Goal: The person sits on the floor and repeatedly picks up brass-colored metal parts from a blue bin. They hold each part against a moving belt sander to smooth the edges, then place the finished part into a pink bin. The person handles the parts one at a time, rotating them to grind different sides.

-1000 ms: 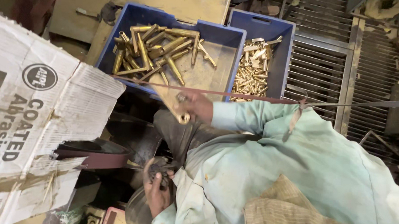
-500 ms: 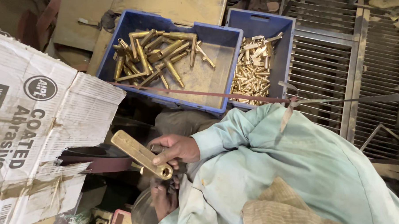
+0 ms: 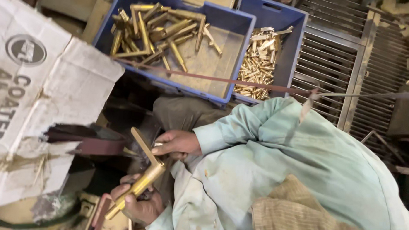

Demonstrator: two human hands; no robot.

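while hands (image 3: 161,175) grip brass handle (image 3: 141,176) — blue bin (image 3: 239,59) holds brass bars (image 3: 156,26).

Two blue plastic crates (image 3: 240,89) stand side by side. The larger one holds roughly two dozen long brass handles (image 3: 165,28), too tangled for an exact count; the smaller crate (image 3: 297,39) holds a heap of short brass pieces (image 3: 255,65), far too many and too small to count. One L-shaped brass handle (image 3: 141,176) sits between two hands, the left hand (image 3: 137,204) and the right hand (image 3: 176,143). One torn cardboard sheet (image 3: 41,111) lies nearby.
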